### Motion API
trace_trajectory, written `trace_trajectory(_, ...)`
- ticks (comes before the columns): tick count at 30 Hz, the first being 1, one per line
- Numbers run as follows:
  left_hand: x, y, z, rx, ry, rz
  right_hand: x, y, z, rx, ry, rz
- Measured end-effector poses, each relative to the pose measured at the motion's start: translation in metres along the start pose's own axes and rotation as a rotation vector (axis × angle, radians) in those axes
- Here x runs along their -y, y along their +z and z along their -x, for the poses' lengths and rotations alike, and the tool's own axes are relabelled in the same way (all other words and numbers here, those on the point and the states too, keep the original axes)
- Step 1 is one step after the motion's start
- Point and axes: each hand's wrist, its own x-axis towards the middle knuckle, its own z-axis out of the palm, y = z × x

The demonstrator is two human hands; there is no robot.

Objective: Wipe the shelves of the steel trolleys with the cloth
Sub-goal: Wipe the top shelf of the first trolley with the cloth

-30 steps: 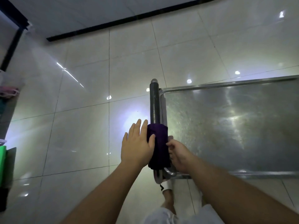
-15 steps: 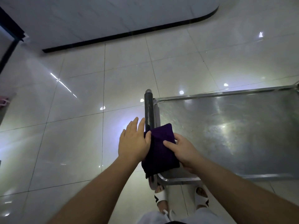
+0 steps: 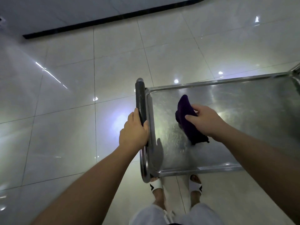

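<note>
Steel, brushed and streaked: one trolley (image 3: 230, 169) in view, its single visible top shelf (image 3: 243, 127) filling the 3 o'clock side of the frame. One handle (image 3: 140, 101), black-sleeved, runs along the shelf's left edge, curving into bare chrome tube at the near end.

Your two hands are both busy. Your left hand (image 3: 134, 131), near centre frame, is wrapped around the handle's dark sleeve, thumb on the shelf side, fingers curled over the far side. Your right hand (image 3: 205, 119), at about 2 o'clock from the left one, pinches one purple cloth (image 3: 186, 117), thumb and fingers closed on its upper fold. The cloth is bunched and elongated, lying on the shelf's left portion, its far end toward 12 o'clock and its tail trailing toward 6 o'clock beneath your wrist. It sits apart from the handle, with bare steel between.

Below the shelf's near rim, at 6 o'clock: two feet in two white slides (image 3: 195, 185) with black markings, on pale glossy floor tiles (image 3: 65, 127). One black skirting strip (image 3: 113, 18) crosses at 12 o'clock. Several small light reflections dot the tiles; I count at least five.
</note>
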Motion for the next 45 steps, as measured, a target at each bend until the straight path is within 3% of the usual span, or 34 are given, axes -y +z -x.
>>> trace_trajectory(5, -0.007, 0.010, -0.011, 0.000, -0.099, 0.039, -0.020, 0.049, -0.013, -0.152, -0.251, 0.472)
trace_trajectory(9, -0.012, 0.019, -0.018, -0.033, -0.132, 0.073, -0.061, 0.123, 0.018, 0.030, -0.461, 0.844)
trace_trajectory(11, -0.012, 0.022, -0.020, -0.039, -0.147, 0.105, -0.088, 0.155, 0.038, 0.236, -0.549, 0.929)
trace_trajectory(13, -0.012, 0.026, -0.020, -0.042, -0.156, 0.150, -0.113, 0.174, 0.057, 0.418, -0.563, 0.937)
trace_trajectory(20, -0.014, 0.032, -0.038, -0.069, -0.198, 0.297, -0.131, 0.203, 0.048, 0.189, -0.374, 0.706)
trace_trajectory(28, -0.007, 0.054, -0.046, -0.199, -0.204, 0.220, -0.130, 0.248, 0.007, 0.151, -0.272, 0.740)
trace_trajectory(37, -0.001, 0.064, -0.049, -0.270, -0.208, 0.135, -0.069, 0.209, -0.136, 0.131, -0.270, 0.859)
trace_trajectory(45, -0.001, 0.064, -0.049, -0.284, -0.197, 0.082, -0.047, 0.159, -0.269, -0.102, -0.192, 0.833)
